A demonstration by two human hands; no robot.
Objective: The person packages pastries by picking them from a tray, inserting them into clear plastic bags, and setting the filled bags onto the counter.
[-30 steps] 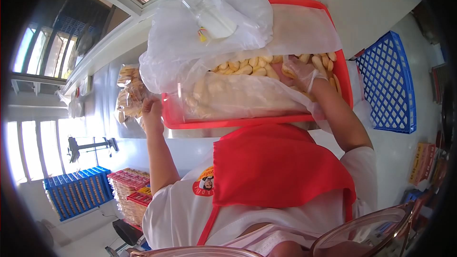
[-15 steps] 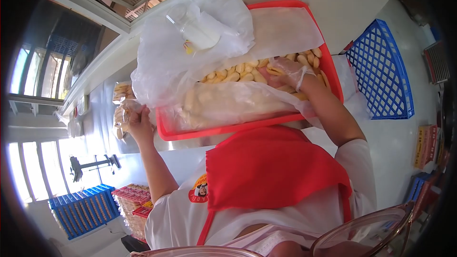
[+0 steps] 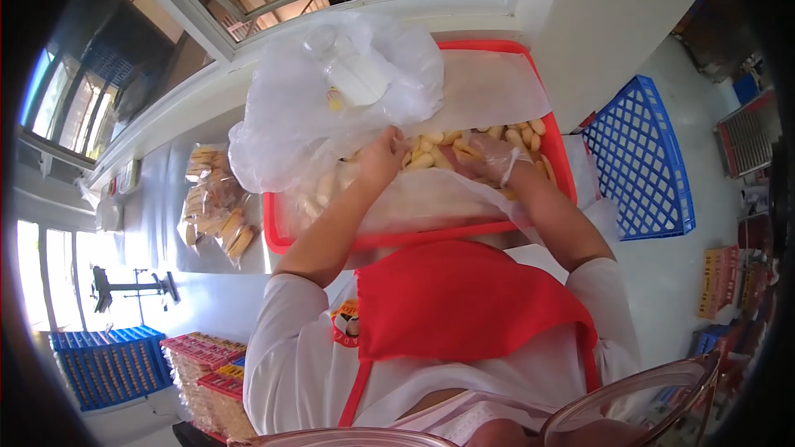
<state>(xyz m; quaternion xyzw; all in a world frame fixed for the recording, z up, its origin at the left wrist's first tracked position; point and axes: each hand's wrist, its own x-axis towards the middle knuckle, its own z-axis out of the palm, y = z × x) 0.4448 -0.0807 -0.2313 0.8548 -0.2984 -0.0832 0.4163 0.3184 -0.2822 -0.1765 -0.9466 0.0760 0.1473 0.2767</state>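
Note:
A red tray (image 3: 273, 234) holds many pale finger-shaped biscuits (image 3: 428, 154), partly covered by translucent sheets. My right hand (image 3: 489, 157), in a clear plastic glove, is among the biscuits on the right, its fingers closed round some of them. My bare left hand (image 3: 386, 153) is over the middle of the tray, at the edge of the plastic by the biscuits, fingers bent together; what they grip, if anything, is hidden. A white plastic bag (image 3: 273, 108) with a clear container (image 3: 352, 74) on it lies over the tray's back left. Filled clear packets (image 3: 217, 207) rest left of the tray.
The steel table (image 3: 157, 199) extends left beneath a window. A blue lattice crate (image 3: 642, 161) stands to the right of the tray. Blue crates (image 3: 112, 364) and red crates with packets (image 3: 207, 364) are stacked at the lower left.
My left hand has moved from the packets on the left to the middle of the tray. The packets lie released on the table. My right hand stays among the biscuits. The view has shifted.

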